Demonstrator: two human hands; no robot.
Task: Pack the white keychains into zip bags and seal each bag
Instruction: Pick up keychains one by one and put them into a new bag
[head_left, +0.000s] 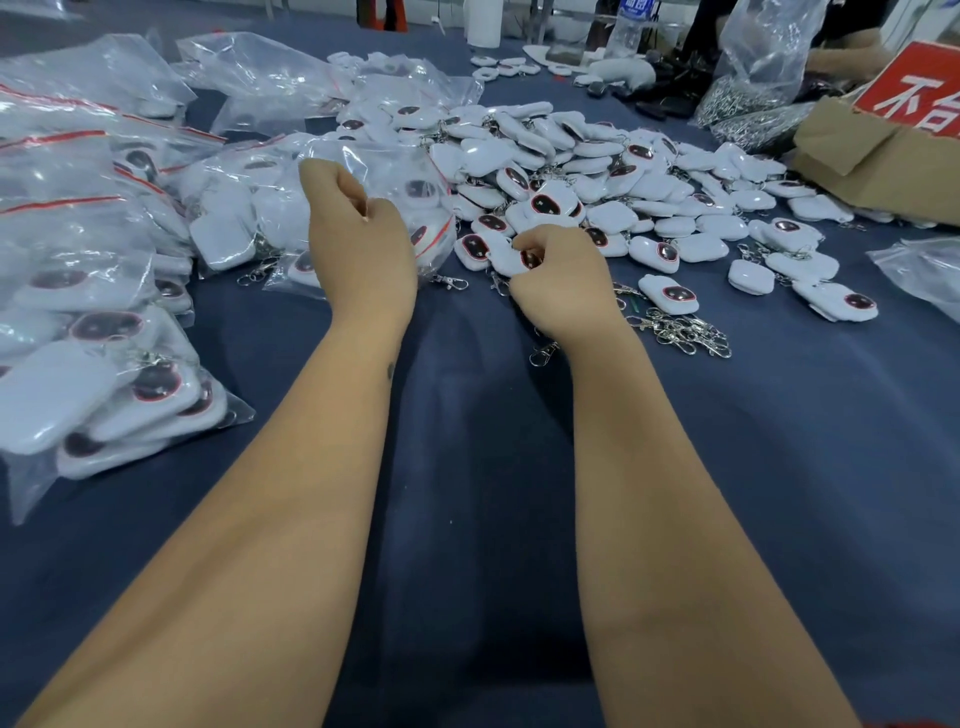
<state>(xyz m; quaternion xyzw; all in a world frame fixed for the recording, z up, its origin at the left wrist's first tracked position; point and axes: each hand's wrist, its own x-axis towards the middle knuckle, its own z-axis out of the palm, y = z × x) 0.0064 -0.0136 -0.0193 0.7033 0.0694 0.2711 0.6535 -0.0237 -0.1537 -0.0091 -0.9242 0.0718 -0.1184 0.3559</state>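
Observation:
A big heap of white keychains (597, 156) with dark oval faces and metal clasps covers the middle of the blue table. My left hand (358, 239) holds up a clear zip bag (410, 182) with a red seal strip, its fingers curled on the bag's edge; a few keychains lie inside it. My right hand (558, 275) is at the near edge of the heap, fingers curled round a white keychain (511, 260).
Filled zip bags (93, 322) are stacked along the left side. Loose metal clasps (685, 332) lie right of my right hand. A cardboard box (883, 156) with a red sign stands at the right, with another person's hands and a bag of clasps behind it.

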